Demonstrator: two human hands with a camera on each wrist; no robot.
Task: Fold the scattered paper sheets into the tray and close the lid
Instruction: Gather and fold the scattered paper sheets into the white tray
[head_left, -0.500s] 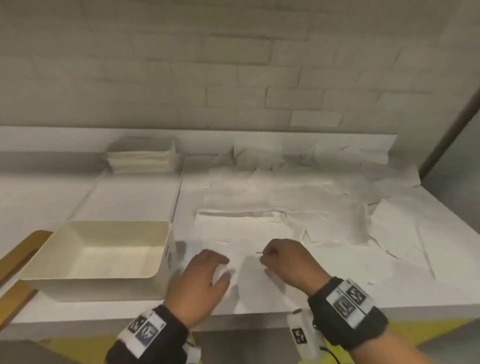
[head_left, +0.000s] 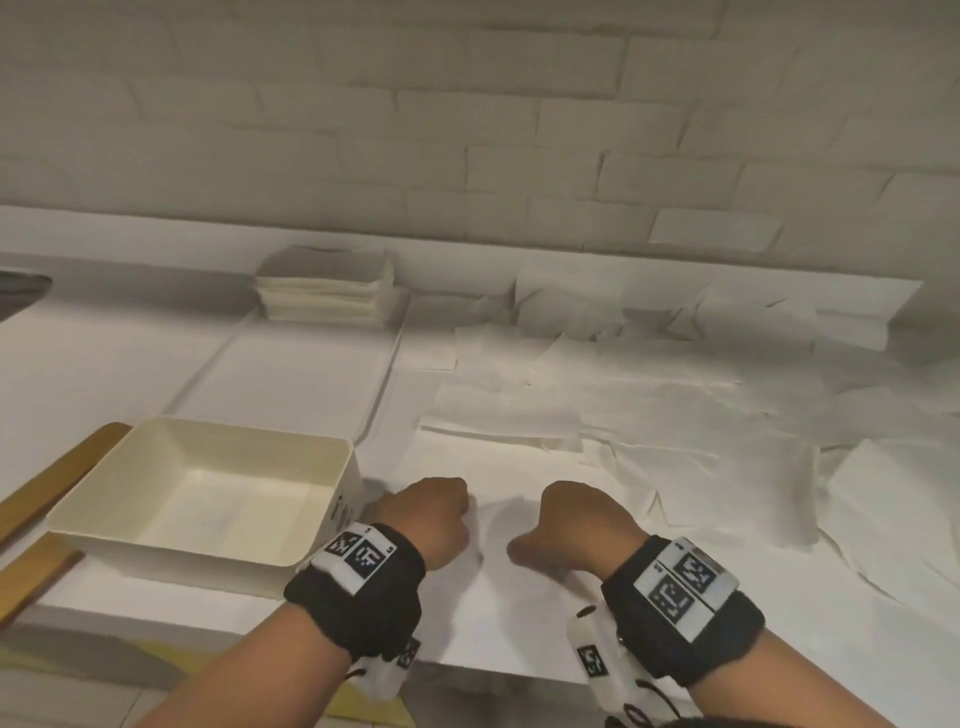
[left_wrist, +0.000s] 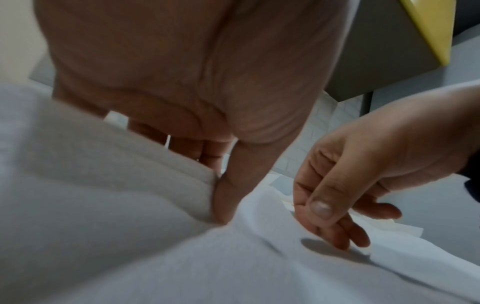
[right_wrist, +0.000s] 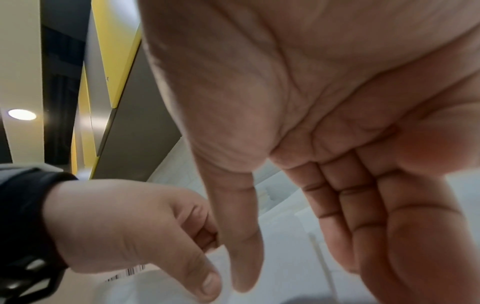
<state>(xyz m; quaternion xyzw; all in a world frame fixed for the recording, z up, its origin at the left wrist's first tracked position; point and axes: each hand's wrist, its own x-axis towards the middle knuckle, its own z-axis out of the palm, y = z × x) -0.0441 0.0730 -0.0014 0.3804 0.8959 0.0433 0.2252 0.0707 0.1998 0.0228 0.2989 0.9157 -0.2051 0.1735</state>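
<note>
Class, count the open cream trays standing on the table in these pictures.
1: the cream tray stands open at the table's near-left edge, left of the left hand. None other shows.

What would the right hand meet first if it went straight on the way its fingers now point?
Most likely the paper sheet just below: the right hand points its fingers down at it, with the tips near or touching. Contact is unclear.

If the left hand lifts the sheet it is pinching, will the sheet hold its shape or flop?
Probably flop. The sheet already ripples and buckles around the left hand, so it looks thin and soft. The scattered sheets lie creased and overlapping, which suggests they are light and may slide if brushed.
</note>
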